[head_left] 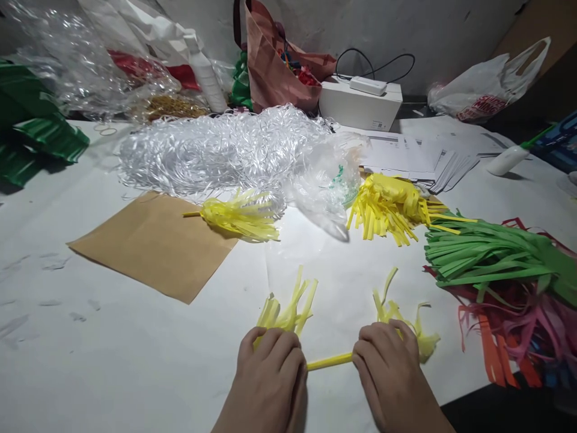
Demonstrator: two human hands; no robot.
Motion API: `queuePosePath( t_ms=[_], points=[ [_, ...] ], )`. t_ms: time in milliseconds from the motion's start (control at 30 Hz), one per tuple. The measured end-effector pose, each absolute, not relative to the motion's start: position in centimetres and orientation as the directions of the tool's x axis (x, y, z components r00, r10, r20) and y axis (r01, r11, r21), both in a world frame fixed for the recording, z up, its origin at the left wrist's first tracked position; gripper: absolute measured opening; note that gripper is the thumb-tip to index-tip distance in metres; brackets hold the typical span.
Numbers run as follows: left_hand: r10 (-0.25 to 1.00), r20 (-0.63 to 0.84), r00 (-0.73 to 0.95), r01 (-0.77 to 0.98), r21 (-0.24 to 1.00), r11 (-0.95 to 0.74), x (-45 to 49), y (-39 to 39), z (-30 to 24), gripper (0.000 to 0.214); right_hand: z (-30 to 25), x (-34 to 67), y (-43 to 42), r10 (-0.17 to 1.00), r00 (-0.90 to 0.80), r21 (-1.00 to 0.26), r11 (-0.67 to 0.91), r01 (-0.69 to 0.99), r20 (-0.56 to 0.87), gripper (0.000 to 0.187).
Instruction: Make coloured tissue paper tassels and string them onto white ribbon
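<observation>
Low in the head view, both hands grip a yellow paper tassel [329, 361] whose middle is twisted into a thin cord. My left hand [273, 373] is closed around the cord's left part, and loose yellow strips fan out beyond its fingers. On the other side, my right hand [390, 367] is closed on the right part, with more fringe spreading past the knuckles. The twisted cord shows between the hands, just above the white table surface [135, 373]. Farther back, a finished-looking yellow tassel [241, 216] lies partly on a brown paper sheet [157, 246].
Yellow fringed paper [390, 204], green fringed paper [491, 249] and red and pink strips [514, 331] lie at the right. A heap of white shredded ribbon [216, 150] spreads across the back. Behind it stand a pink bag [270, 66] and white box [360, 105]. A glue bottle [508, 160] lies far right.
</observation>
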State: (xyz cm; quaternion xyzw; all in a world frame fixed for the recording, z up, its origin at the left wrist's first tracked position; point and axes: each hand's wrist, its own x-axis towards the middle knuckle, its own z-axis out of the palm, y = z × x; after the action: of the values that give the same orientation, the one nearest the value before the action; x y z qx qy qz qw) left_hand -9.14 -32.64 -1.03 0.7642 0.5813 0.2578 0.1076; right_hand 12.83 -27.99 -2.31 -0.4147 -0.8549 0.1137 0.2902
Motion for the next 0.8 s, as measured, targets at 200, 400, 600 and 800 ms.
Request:
queuePosePath(
  t_ms=[200, 400, 600, 800],
  points=[
    [0.93, 0.259, 0.263, 0.89, 0.308, -0.337, -8.8, -32.3, -0.6, 0.023, -2.0, 11.8, -28.1, 0.777, -0.428, -0.413, 0.616, 0.671, 0.462, 0.028],
    [0.837, 0.405, 0.369, 0.84, 0.24, -0.487, -8.1, -32.0, -1.6, 0.035, -2.4, 11.2, -27.9, 0.55, -0.643, -0.234, 0.826, 0.513, 0.532, 0.031],
    [0.898, 0.274, 0.344, 0.796, 0.422, -0.433, -8.4, -31.0, -0.8, 0.029, -2.4, 10.9, -27.2, 0.497, -0.698, -0.15, 0.854, 0.497, 0.515, 0.034],
    [0.937, -0.148, 0.318, 0.333, 0.942, 0.036, -9.1, -31.4, 2.1, 0.02, 1.2, 11.7, -26.3, 0.25, -0.646, 0.022, 0.924, 0.382, 0.721, 0.033]
  ],
)
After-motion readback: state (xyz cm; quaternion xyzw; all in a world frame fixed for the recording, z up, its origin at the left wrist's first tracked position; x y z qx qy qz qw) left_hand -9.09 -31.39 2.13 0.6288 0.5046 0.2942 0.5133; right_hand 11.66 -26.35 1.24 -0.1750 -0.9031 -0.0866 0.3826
